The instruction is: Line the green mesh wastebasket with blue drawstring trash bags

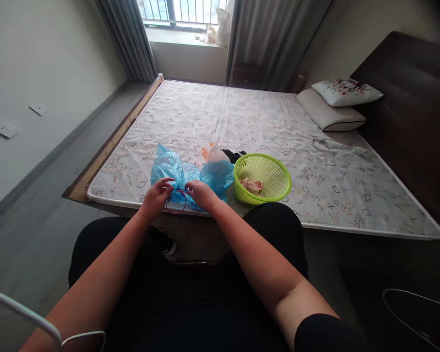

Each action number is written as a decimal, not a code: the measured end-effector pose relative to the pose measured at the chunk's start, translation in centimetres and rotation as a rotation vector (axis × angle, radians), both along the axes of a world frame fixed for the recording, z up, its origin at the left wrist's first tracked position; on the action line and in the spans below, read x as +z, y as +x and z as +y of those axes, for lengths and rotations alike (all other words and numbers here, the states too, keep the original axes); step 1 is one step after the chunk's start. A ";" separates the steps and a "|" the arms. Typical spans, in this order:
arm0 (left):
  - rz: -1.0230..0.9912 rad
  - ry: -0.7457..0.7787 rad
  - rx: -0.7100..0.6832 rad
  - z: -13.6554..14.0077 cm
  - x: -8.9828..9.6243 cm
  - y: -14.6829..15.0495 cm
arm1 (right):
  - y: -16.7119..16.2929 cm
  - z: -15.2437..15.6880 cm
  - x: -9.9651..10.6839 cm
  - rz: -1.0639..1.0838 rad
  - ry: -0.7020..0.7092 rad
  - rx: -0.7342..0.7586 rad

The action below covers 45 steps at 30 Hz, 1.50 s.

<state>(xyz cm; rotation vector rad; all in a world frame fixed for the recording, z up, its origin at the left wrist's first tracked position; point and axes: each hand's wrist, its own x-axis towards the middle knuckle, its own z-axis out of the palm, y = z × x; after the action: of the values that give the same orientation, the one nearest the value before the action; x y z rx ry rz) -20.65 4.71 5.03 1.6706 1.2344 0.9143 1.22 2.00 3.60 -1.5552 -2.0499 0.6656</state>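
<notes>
A thin blue plastic bag (167, 164) lies crumpled at the near edge of the mattress, with a red drawstring (184, 201) looping from its near side. My left hand (156, 197) pinches the bag's gathered edge beside the string. From the other side, my right hand (202, 193) has its thumb and fingers closed on the same edge, close to the red string. More blue plastic (217, 175) spreads behind my right hand. Just right of it stands a lime-green perforated basket (263, 161) with a pinkish cloth (252, 186) inside.
Behind the bag lie a whitish plastic bag with orange print (215, 152) and a black item (234, 155). The letter-patterned mattress (220, 117) stretches toward the window. Two pillows (330, 110) rest by the dark headboard (407, 93). A white cable (25, 313) crosses the lower left.
</notes>
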 end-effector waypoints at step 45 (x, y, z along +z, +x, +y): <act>-0.223 -0.287 0.087 1.1 -0.3 -0.8 | 0.1 -0.5 1.1 -0.063 0.185 -0.098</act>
<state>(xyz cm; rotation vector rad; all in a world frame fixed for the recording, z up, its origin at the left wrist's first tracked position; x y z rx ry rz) -21.47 5.85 4.77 1.2637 1.2282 0.9015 1.28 1.47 4.68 -1.5745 -2.0023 0.3843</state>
